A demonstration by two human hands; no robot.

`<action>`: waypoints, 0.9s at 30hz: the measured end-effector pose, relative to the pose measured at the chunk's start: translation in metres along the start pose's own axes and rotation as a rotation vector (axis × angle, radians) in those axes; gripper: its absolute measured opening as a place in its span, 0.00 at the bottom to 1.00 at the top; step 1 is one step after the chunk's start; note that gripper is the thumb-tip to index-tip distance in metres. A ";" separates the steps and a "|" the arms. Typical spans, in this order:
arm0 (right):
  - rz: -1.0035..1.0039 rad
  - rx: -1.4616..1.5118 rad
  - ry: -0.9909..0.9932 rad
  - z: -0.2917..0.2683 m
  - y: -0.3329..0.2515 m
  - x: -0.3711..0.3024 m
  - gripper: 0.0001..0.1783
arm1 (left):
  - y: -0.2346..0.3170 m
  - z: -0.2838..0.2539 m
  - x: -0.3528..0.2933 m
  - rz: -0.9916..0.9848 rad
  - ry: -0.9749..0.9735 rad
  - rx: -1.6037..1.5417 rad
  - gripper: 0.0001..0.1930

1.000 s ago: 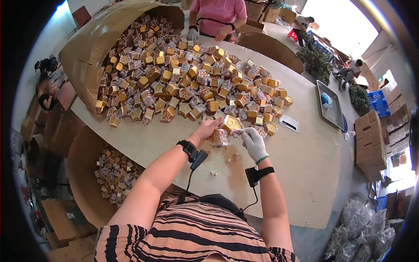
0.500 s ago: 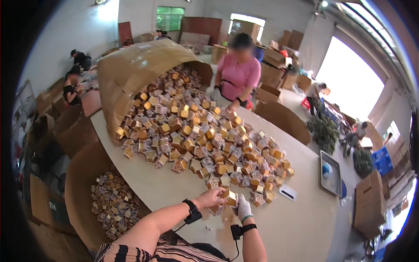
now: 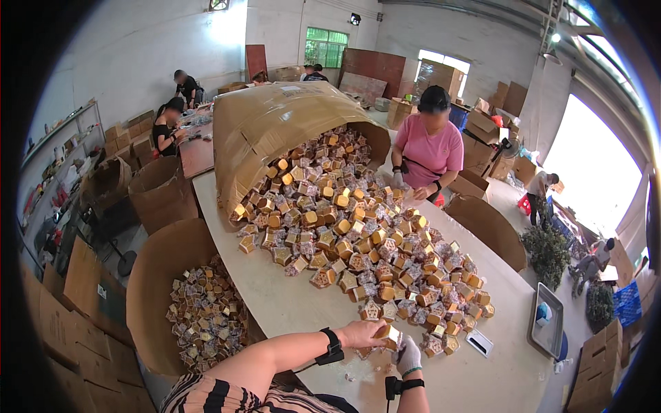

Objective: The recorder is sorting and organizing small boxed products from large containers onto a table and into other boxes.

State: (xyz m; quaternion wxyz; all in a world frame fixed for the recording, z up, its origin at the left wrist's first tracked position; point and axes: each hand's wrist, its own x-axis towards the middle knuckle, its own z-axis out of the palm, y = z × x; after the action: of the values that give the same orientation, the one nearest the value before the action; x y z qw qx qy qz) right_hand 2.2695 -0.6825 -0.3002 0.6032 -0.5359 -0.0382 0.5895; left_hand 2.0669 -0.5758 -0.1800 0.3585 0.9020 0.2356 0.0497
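Observation:
Near the front of the table, my bare left hand [image 3: 361, 333] is closed on a small gold box [image 3: 390, 336] with a whitish face. My right hand [image 3: 408, 354], in a white knitted glove, is closed against the box's right side. Just beyond my hands spreads a heap of similar small gold and patterned boxes [image 3: 358, 241], several of them in clear crinkled wrap. They spill from a big cardboard carton [image 3: 275, 117] lying on its side on the table.
At left stands an open carton [image 3: 148, 303] holding many more small boxes. A metal tray [image 3: 547, 323] and a white flat piece [image 3: 478, 342] lie at right. Across the table a person in pink [image 3: 430, 151] handles the heap. Other people sit farther back.
My view has shifted, so the scene sits lower and farther right. Both my hands stay at the gold box, which is now tilted. The person in pink has drawn their hands together.

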 end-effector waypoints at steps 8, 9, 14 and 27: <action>0.019 0.068 -0.077 0.026 -0.004 -0.023 0.11 | -0.015 0.013 0.000 -0.090 -0.011 0.018 0.29; -0.144 -0.199 -0.038 0.029 -0.005 -0.024 0.11 | -0.016 0.014 -0.001 -0.070 0.002 0.015 0.29; -0.189 -0.029 -0.041 0.040 -0.007 -0.029 0.11 | -0.021 0.013 -0.008 -0.045 0.069 -0.089 0.28; -0.748 -1.172 0.238 0.044 0.015 -0.024 0.22 | -0.034 0.021 -0.010 -0.069 -0.020 0.054 0.26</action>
State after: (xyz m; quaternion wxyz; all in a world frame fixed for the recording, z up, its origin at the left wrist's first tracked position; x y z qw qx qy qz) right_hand 2.2231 -0.6779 -0.2780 0.3775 -0.7841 -0.4650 0.1624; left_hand 2.0502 -0.5718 -0.2178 0.3379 0.9031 0.2641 0.0220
